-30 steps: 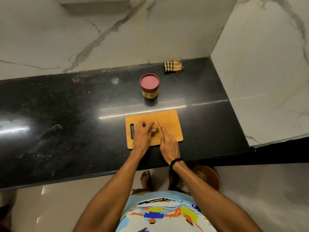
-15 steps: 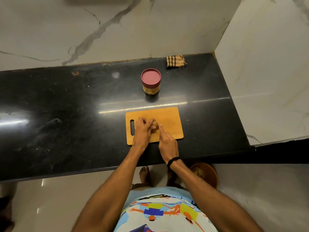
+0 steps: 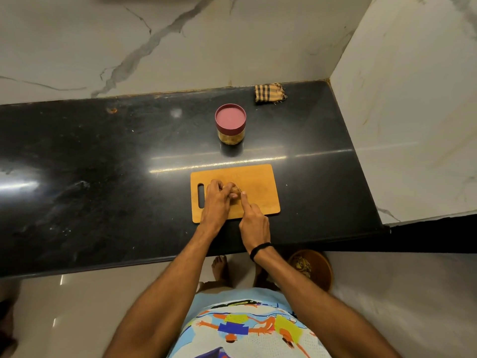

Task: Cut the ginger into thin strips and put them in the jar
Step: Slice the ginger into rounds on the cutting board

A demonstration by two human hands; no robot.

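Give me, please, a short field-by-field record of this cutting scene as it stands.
Surface: black stone counter
Cutting board: wooden, handle slot at its left end, near the counter's front edge
Left hand: holds the ginger down on the board, mostly hiding it
Right hand: grips a knife, forefinger stretched along it, blade at the ginger
Jar: behind the board, maroon lid on
Cloth: checked, by the back wall

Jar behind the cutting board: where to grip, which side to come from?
Grip the jar by its clear body below the maroon lid, from the front, over the cutting board. It stands upright, round, apart from the board; the wider-looking lid should stop it slipping down.
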